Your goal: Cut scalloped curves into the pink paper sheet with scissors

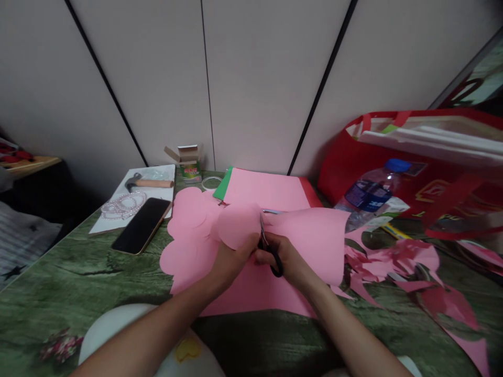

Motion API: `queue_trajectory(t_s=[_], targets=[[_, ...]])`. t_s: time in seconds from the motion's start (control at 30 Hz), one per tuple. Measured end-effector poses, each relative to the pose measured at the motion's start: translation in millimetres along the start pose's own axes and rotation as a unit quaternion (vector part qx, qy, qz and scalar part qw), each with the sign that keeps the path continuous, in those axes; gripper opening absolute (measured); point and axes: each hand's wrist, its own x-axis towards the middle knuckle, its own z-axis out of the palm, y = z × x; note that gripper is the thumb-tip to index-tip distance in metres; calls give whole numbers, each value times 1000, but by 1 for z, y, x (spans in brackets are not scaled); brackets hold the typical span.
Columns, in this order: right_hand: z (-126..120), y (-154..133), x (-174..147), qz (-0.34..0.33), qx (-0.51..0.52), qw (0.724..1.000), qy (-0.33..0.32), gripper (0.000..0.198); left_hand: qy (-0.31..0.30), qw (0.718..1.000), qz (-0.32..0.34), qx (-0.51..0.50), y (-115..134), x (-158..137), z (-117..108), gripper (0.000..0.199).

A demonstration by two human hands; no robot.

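My right hand [281,254] is closed round the black handles of a pair of scissors [276,263]. The blades point away from me and sit at the edge of a rounded piece of pink paper [238,222]. With fingers and thumb, my left hand [238,256] pinches that paper close to the scissors. A wider part of pink paper [314,238] curls out to the right of the blades. Beneath both hands lies a larger pink sheet [251,296]. Several pink rounded cut-outs [190,209] are piled at its left.
Pink scraps [404,262] lie at the right, near a water bottle [371,188] leaning on a red bag [424,183]. On the left are a phone [143,225], a hammer [151,183], beads [123,204] and a small open box [190,163]. Coloured sheets [269,188] lie behind.
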Motion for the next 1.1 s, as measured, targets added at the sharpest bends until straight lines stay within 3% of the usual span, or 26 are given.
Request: queue_trajectory(t_s=[0.47,0.93,1.1], targets=[[-2,3,0,5,17,1000,-9,24,-24,999,-23,-12,11,-3,2,21],[-2,2,-1,17,28,999,-3,20,-62,996,5,-59,12,-4,3,27],[-2,2,-1,23,25,999,-2,21,-38,997,3,-64,12,-3,3,24]])
